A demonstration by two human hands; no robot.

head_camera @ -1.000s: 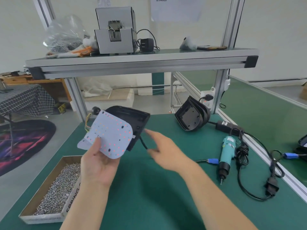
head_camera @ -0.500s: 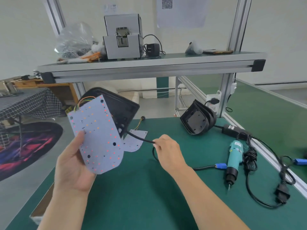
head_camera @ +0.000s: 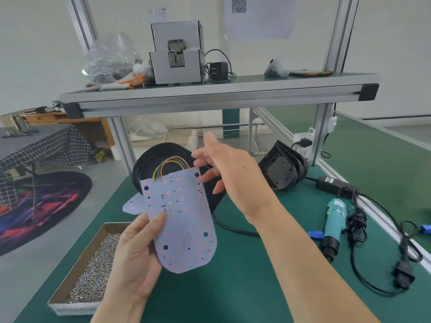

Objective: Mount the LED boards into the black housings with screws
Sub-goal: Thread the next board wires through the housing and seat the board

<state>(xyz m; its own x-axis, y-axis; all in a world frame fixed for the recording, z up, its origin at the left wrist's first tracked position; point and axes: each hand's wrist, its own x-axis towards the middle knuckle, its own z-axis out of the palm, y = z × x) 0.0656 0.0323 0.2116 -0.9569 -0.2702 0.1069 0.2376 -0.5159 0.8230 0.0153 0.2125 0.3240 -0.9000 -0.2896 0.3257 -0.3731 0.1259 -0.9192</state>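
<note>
Board: white flat LED board (head_camera: 179,220), thin and matte, with straight sides and a rounded lower end. It is dotted with small glowing red and orange points and a few round holes, and is held upright above the surface.
Wires: thin coloured wires (head_camera: 171,163) arch from the board's top edge back towards the housing.
Housing: rounded black plastic housing (head_camera: 149,164), smooth and dark, directly behind the board's upper half at the far side of the green matted surface (head_camera: 233,287).
Spare shells: stack of black housings (head_camera: 283,169), leaning by the right post.
Screws: open cardboard box of small silvery screws (head_camera: 93,273), at the near left.
Driver: teal electric screwdriver (head_camera: 334,220), lying on its side to the right with black cord looped around it.
Left hand (head_camera: 137,250): palm up, thumb pressed on the board's face and fingers behind it, gripping the left edge.
Right hand (head_camera: 233,176): raised, back to the camera, fingers spread and nearly straight over the housing's right rim, holding nothing. Whether the fingertips touch the rim cannot be told.
Change: half a second ago the right hand pinched the black cable (head_camera: 231,227) low near the surface; now it has let go and lifted. The board, tilted leftward before, stands more upright.
</note>
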